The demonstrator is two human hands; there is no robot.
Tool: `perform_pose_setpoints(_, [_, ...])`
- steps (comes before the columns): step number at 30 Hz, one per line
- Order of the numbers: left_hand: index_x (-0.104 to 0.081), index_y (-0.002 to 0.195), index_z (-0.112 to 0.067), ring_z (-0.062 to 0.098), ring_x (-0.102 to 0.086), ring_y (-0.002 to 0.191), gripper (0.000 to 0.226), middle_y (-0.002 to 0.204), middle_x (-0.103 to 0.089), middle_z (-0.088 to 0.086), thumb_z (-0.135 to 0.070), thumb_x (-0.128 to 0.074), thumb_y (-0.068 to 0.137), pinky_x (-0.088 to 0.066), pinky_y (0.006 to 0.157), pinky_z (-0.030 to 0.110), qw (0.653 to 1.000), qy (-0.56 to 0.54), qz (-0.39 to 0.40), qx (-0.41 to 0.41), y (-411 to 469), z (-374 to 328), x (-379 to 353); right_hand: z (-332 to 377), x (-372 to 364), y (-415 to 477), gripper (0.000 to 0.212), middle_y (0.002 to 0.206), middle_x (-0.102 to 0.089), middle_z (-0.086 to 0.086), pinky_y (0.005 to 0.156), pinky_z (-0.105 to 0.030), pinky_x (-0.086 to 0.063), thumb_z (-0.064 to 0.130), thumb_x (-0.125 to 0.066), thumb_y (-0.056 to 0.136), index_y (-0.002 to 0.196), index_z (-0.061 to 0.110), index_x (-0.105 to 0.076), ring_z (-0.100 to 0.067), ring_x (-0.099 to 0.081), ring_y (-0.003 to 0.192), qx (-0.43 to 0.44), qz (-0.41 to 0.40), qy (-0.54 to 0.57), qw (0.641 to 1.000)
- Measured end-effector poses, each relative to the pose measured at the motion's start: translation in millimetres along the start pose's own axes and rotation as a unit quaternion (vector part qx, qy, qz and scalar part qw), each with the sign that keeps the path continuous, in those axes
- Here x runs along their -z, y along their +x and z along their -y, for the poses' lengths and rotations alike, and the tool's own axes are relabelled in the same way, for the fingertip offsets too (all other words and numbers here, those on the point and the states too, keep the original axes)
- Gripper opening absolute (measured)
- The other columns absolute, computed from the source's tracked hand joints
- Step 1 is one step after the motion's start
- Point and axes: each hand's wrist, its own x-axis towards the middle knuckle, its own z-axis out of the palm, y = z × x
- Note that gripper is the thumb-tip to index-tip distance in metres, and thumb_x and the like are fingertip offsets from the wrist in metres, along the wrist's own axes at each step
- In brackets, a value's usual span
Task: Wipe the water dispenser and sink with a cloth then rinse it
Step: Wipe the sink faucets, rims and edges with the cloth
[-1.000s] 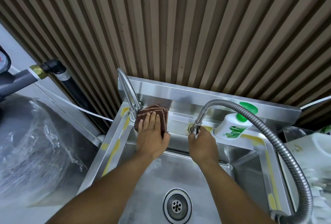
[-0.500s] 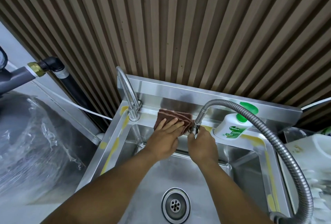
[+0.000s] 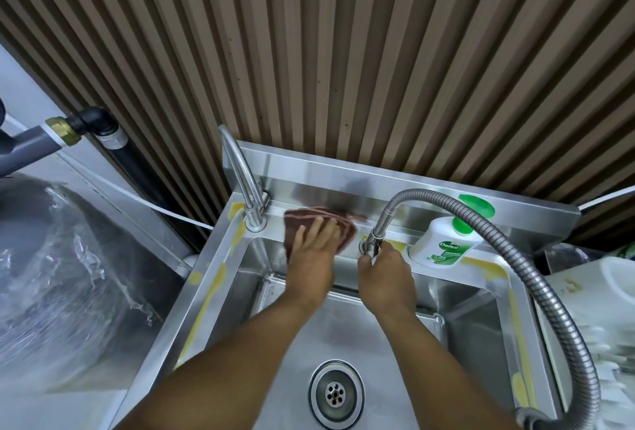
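A steel sink [image 3: 220, 278] with a round drain [image 3: 335, 393] fills the lower middle. My left hand [image 3: 311, 257] lies flat on a folded brown cloth [image 3: 302, 220], pressing it against the sink's back ledge between the two taps. A curved steel tap [image 3: 240, 172] rises at the ledge's left end. My right hand [image 3: 386, 280] grips the base of the flexible-hose tap [image 3: 374, 240], whose ribbed metal hose [image 3: 536, 278] arcs to the right and down.
A white and green Dettol soap bottle [image 3: 443, 240] stands on the ledge right of the hose tap. Yellowish residue streaks the sink rim. Plastic-wrapped bulk [image 3: 62, 275] sits at left, a pipe [image 3: 62, 130] above it. White items [image 3: 598, 292] lie at right. Slatted wall behind.
My left hand slid the cloth right along the back ledge from beside the curved tap, then back a little to the left. My right hand has stayed on the hose tap's base.
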Motion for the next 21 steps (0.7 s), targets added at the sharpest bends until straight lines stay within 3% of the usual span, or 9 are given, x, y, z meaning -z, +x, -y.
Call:
perform_pose_setpoints(2, [-0.062,0.137,-0.014,0.030,-0.046,0.142,0.063,0.148,-0.056,0.001,-0.001,-0.067,0.075,-0.033,0.116,0.057,0.999,-0.021,0.012,-0.047,6,-16,-8,1,0,0,0.023,0.117,-0.064,-0.013,0.083,-0.039,-0.046,0.026,-0.050,0.098,0.114,0.012,-0.059,-0.036,-0.060,0.109,-0.005,0.001,-0.002,1.000])
perform_pose_setpoints(7, [-0.045,0.150,-0.021,0.024,-0.020,0.155,0.069,0.163,-0.034,-0.006,-0.018,-0.068,0.085,-0.011,0.124,0.055,0.995,0.047,0.045,-0.081,11,-3,-8,1,0,0,0.021,0.113,-0.065,-0.012,0.083,-0.040,-0.047,0.025,-0.051,0.097,0.112,0.012,-0.058,-0.036,-0.060,0.106,-0.006,-0.003,0.005,1.000])
perform_pose_setpoints(11, [-0.015,0.159,-0.009,0.030,0.003,0.157,0.077,0.170,-0.003,0.010,-0.006,-0.054,0.093,0.000,0.125,0.046,0.993,0.109,0.049,0.004,8,10,1,0,-2,0,0.021,0.114,-0.064,-0.011,0.081,-0.039,-0.046,0.025,-0.050,0.098,0.114,0.013,-0.058,-0.035,-0.060,0.106,-0.006,-0.005,0.001,1.000])
perform_pose_setpoints(16, [0.000,0.159,-0.001,0.033,0.004,0.157,0.089,0.169,0.001,0.018,0.002,-0.058,0.091,-0.004,0.126,0.042,0.986,0.104,0.010,0.130,5,41,14,-2,-2,0,0.022,0.116,-0.065,-0.009,0.076,-0.035,-0.040,0.028,-0.048,0.100,0.117,0.018,-0.060,-0.034,-0.061,0.104,-0.004,-0.002,0.004,1.000])
perform_pose_setpoints(19, [0.002,0.159,-0.001,0.033,0.007,0.157,0.084,0.169,0.003,0.019,0.003,-0.049,0.092,-0.001,0.126,0.043,0.986,0.103,0.012,0.134,7,35,14,-2,-3,1,0.024,0.116,-0.065,-0.008,0.076,-0.035,-0.040,0.027,-0.048,0.100,0.118,0.019,-0.061,-0.034,-0.061,0.104,-0.005,0.003,0.011,1.000])
perform_pose_setpoints(21, [-0.010,0.160,-0.002,0.036,0.001,0.157,0.082,0.169,-0.004,0.020,0.003,-0.051,0.089,-0.004,0.126,0.046,0.991,0.075,0.016,0.107,6,18,7,-1,-2,1,0.023,0.117,-0.065,-0.008,0.076,-0.036,-0.040,0.027,-0.048,0.099,0.117,0.019,-0.061,-0.034,-0.060,0.105,-0.007,0.005,0.013,1.000])
